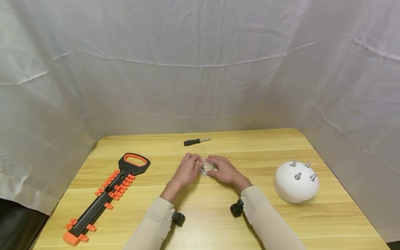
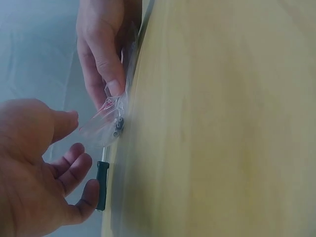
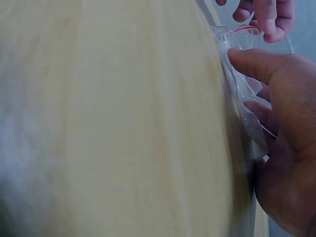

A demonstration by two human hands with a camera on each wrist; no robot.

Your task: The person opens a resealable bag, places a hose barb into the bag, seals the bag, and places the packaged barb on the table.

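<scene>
A small clear plastic bag point(image 1: 207, 167) with a red zip line lies mid-table, a few dark metal bits of hardware point(image 2: 118, 126) inside it near its mouth. My right hand point(image 1: 225, 169) holds the bag, thumb on one side and fingers on the other, as the right wrist view point(image 3: 291, 108) shows. My left hand point(image 1: 188, 169) is at the mouth end of the bag, its thumb and fingers spread apart and loosely bent. In the left wrist view, the left thumb tip is beside the red zip line with nothing between the fingers.
Behind the hands lies a black-handled screwdriver point(image 1: 192, 142). At left is a long black rack point(image 1: 97, 205) with orange clips and a handle. On the right sits a white rounded object point(image 1: 292, 185) with several metal studs pointing up. Pale curtains point(image 1: 200, 86) surround the wooden table point(image 1: 206, 222).
</scene>
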